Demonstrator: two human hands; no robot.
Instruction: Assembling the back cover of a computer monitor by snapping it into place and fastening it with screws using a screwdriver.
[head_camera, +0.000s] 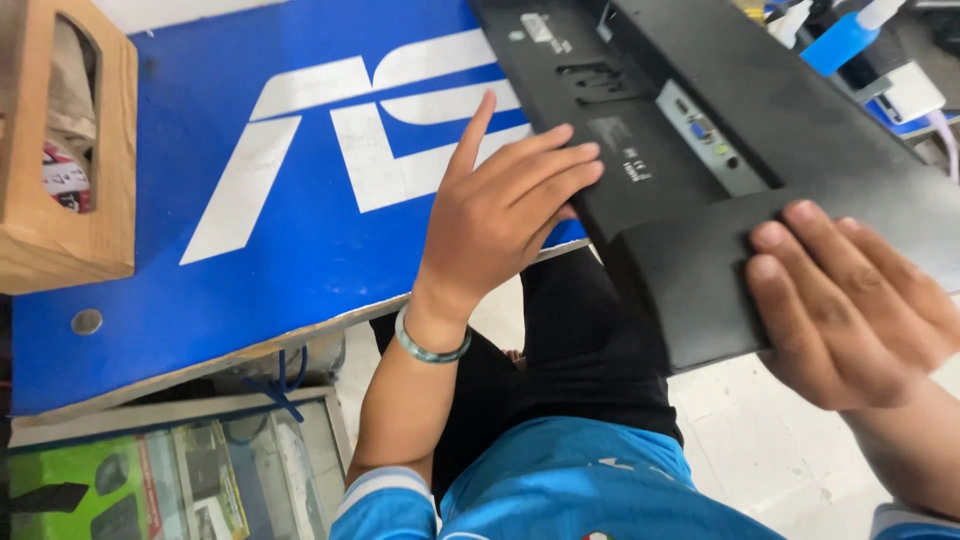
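A black monitor (720, 90) lies face down across the blue tabletop (200, 150), its back panel and port strip facing up. Its black stand base (690, 280) juts over the table's near edge toward me. My left hand (500, 215) rests at the monitor's lower left edge, index finger raised, the other fingers curled against the casing; a green bangle circles that wrist. My right hand (850, 300) lies flat on the stand base, fingers together and pressing on its top.
A wooden box (70, 150) stands at the table's left edge. A blue-and-white bottle (845, 35) and other items lie at the far right. Below the table are a glass display case with boxed goods (170, 480) and a tiled floor (760, 450).
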